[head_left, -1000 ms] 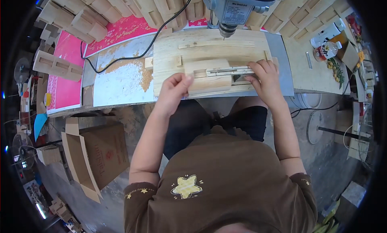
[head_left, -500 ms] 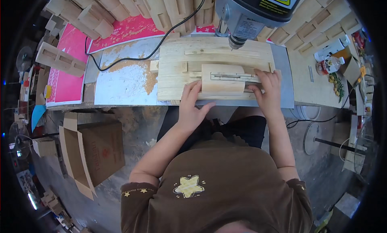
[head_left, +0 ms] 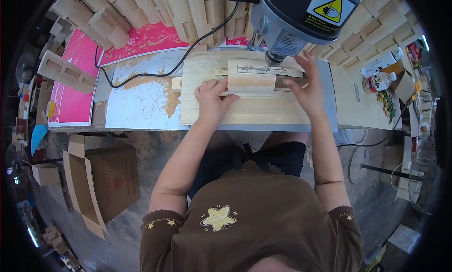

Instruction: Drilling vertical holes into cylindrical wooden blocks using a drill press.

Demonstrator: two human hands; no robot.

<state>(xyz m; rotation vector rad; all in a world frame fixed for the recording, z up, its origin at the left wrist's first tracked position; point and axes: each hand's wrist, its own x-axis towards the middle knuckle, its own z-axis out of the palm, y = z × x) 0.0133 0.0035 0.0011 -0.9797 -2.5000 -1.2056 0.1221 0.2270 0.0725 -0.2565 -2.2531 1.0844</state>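
A pale wooden block [head_left: 252, 83] with a rounded top lies lengthwise on a flat wooden board [head_left: 245, 113]. A narrow, dark-outlined rectangle runs along its upper face, and a hollow shows toward its right part. My left hand [head_left: 212, 101] holds the block's left end, fingers curled against it and thumb along the near side. At the right end, my right hand [head_left: 309, 88] is open, thumb and fingers spread apart around that end. The drill press [head_left: 294, 20] stands over the far side, its chuck [head_left: 274, 58] close above the block's far edge. Any bit below the chuck is hard to make out.
Several carved wooden cylinders [head_left: 205, 13] stand along the back, more stacked at right. One lone slotted cylinder [head_left: 66, 72] sits at left. A black cable [head_left: 165, 74] crosses the sawdust-strewn bench. Bottles [head_left: 379, 82] stand at right; an open cardboard box [head_left: 110, 185] is on the floor.
The wooden block has moved away from me, closer beneath the drill chuck, with my left hand following. My right hand has come off its right end, and its fingers have spread.
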